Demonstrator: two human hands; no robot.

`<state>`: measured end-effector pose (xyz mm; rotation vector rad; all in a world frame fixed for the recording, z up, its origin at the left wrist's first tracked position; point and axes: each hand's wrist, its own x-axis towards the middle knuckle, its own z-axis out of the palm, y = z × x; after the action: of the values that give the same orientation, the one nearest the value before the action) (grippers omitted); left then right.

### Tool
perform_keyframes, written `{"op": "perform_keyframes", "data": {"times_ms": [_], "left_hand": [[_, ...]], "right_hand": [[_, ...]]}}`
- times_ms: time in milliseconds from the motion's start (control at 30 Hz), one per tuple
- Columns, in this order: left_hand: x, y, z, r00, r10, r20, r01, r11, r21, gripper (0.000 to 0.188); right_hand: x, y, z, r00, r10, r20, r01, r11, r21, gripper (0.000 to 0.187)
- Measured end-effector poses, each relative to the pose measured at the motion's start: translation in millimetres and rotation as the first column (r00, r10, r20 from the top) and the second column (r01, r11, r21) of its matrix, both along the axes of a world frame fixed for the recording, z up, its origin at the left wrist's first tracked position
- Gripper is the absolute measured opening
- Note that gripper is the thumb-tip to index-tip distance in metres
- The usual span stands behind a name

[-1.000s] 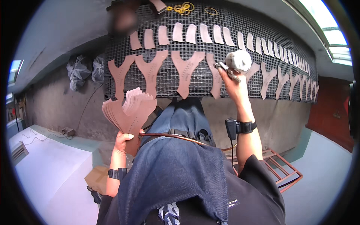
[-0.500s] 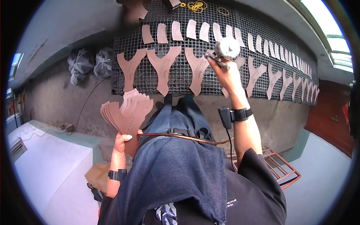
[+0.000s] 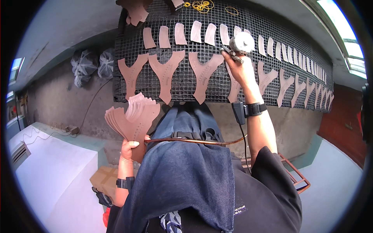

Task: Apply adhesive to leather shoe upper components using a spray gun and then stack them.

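Observation:
My left hand (image 3: 129, 148) grips a fanned stack of brown Y-shaped leather-like pieces (image 3: 134, 123) by its lower end, thumb on top. In my right hand (image 3: 241, 72) is a spray gun (image 3: 234, 55) with a round whitish cup (image 3: 242, 42), held over the black mesh rack (image 3: 155, 87). Most of the trigger and nozzle are hidden. On the rack lies a row of flat Y-shaped pieces (image 3: 205, 73), one partly covered by my right hand. Farther back runs a row of small curved strips (image 3: 196, 32).
Yellow rings (image 3: 203, 6) and more brown pieces (image 3: 136, 11) lie at the rack's far edge. A brown hose (image 3: 186, 140) crosses my waist. Clear plastic bags (image 3: 84, 65) sit on the floor at left, a cardboard box (image 3: 104, 179) behind my left arm.
My right hand has moved a little to the right with the spray gun, along the row of Y-shaped pieces. My left hand keeps its stack in nearly the same place.

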<state>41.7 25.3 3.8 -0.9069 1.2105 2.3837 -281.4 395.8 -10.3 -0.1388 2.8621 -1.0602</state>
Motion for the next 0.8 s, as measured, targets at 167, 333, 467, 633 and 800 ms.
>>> {"op": "perform_keyframes", "data": {"times_ms": [167,333,467,633,800], "left_hand": [[9,2,3,0.997,0.078,0.002,-0.078,0.996,-0.041,0.058],[17,-4,0,0.995,0.100,-0.023,-0.100,0.995,-0.026,0.058],[20,-14,-3,0.995,0.086,-0.054,-0.085,0.996,0.019,0.056],[16,-30,-12,0.998,0.031,-0.061,-0.027,0.997,0.066,0.054],[-3,-46,-9,0.986,-0.166,-0.028,0.168,0.983,0.073,0.062]], "right_hand": [[-1,-28,6,0.999,0.039,-0.037,-0.046,0.977,-0.208,0.039],[12,-47,5,0.981,0.187,0.060,-0.181,0.979,-0.093,0.039],[45,-41,12,0.975,0.173,0.139,-0.176,0.984,0.010,0.038],[108,-23,17,0.976,0.161,0.145,-0.155,0.986,-0.053,0.033],[165,-28,28,0.943,0.183,0.278,-0.174,0.983,-0.056,0.032]]}}
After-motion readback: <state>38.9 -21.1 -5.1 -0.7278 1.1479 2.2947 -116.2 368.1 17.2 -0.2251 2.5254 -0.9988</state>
